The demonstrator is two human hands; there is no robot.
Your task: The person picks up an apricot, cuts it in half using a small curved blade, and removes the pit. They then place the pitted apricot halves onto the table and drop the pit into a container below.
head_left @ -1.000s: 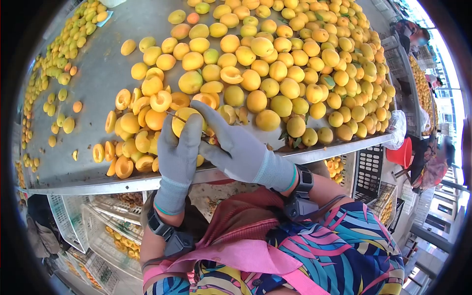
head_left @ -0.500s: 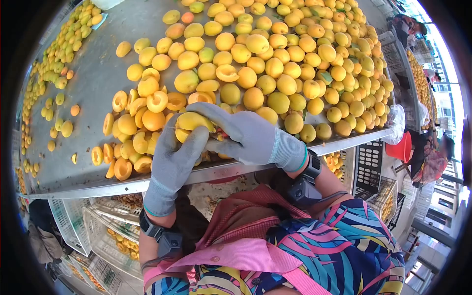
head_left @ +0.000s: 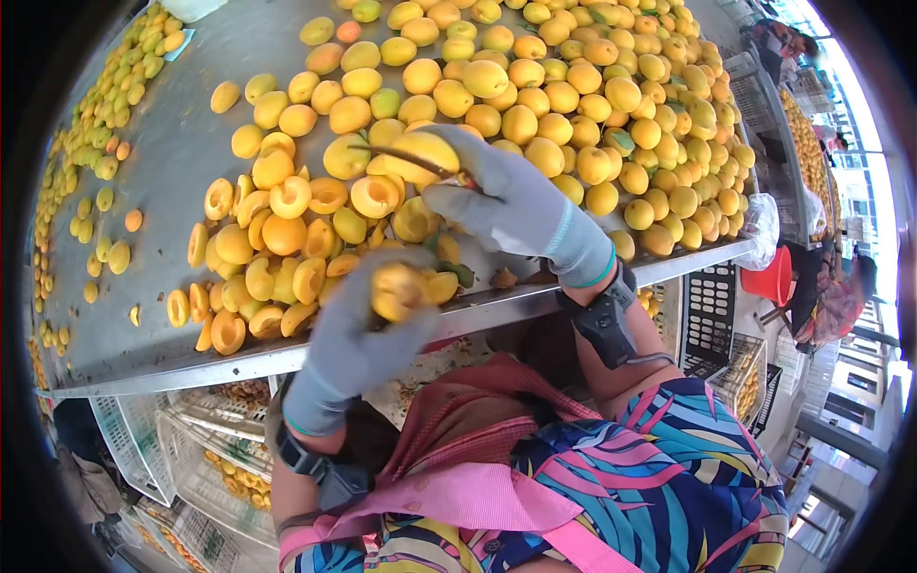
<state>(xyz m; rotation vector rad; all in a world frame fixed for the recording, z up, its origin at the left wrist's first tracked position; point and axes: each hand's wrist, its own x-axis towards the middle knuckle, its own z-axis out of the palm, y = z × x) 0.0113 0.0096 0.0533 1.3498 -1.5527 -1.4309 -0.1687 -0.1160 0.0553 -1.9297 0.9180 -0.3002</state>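
Observation:
My right hand (head_left: 501,196), in a grey glove, is closed around a small knife (head_left: 379,151) with a thin dark blade and a bit of red at the handle. An apricot half (head_left: 425,158) is also pinched in that hand, lying along the blade. Nearer the table's front edge, my gloved left hand (head_left: 358,334) is blurred by motion, its fingers curled round another apricot half (head_left: 397,292) with the cut side showing. Left of it lies a heap of halved apricots (head_left: 290,197), cut faces orange. Whole apricots (head_left: 573,105) cover the table beyond my right hand.
The metal table (head_left: 181,229) ends in a raised front edge (head_left: 497,310). Greener apricots (head_left: 115,105) line its far left. Below stand plastic crates (head_left: 215,449), a black crate (head_left: 712,310) and a red bucket (head_left: 769,274). A person (head_left: 836,306) sits at the right.
My hands have drawn apart with the apricot split between them. The right one moved up and right with the knife and one half; the left moved down toward me with the other.

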